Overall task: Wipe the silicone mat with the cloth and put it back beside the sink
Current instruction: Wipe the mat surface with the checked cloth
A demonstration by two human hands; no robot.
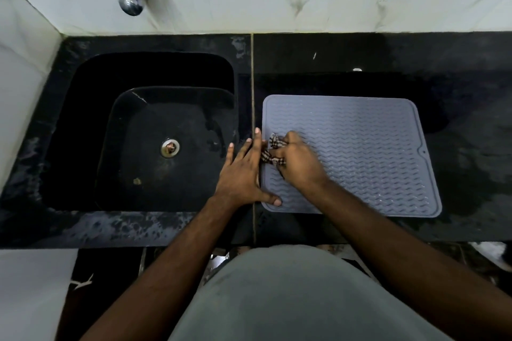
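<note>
Looks mid-wipe: right hand (pixel 297 159) grips the checked cloth (pixel 273 151) on the grey silicone mat (pixel 360 152), left hand (pixel 243 171) flat steadying its edge beside the sink (pixel 91 130).

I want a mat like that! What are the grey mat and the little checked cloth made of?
The grey mat looks like soft matte silicone or rubber: raised wavy ridges, rounded corners, lying flat. The checked cloth looks like thin woven fabric, probably cotton; it bunches up under the right hand.

left hand (pixel 243 171) – flat, fingers spread | right hand (pixel 297 163) – fingers curled, gripping
</note>
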